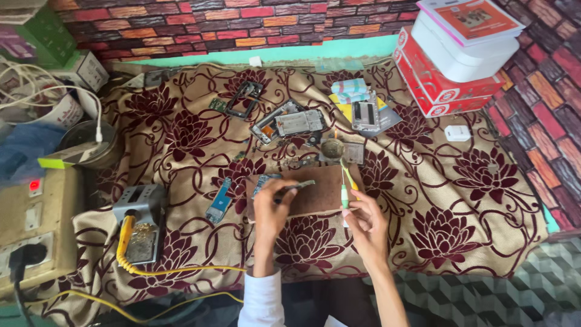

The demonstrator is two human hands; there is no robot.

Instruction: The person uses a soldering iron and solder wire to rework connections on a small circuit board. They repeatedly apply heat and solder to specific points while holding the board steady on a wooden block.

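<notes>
- The left hand [270, 209] is closed round a slim dark tool [295, 188], fingers curled, its tip pointing toward 2 o'clock over a brown board [321, 194].
- The right hand [365, 223] pinches a thin green-and-yellow tool [345, 184] between thumb and fingers; the tool stands nearly upright, toward 12 o'clock.
- The brown board lies on the desk [460, 200], which is draped in a tan cloth with maroon flowers, just beyond both hands.
- A small blue circuit board [218, 200] lies at 9 o'clock of the left hand.
- A grey soldering stand [140, 223] with a yellow cord sits farther out at 9 o'clock.
- Opened phone parts [289, 123] lie at 12 o'clock; red and white boxes [451, 66] are stacked at 1 o'clock.
</notes>
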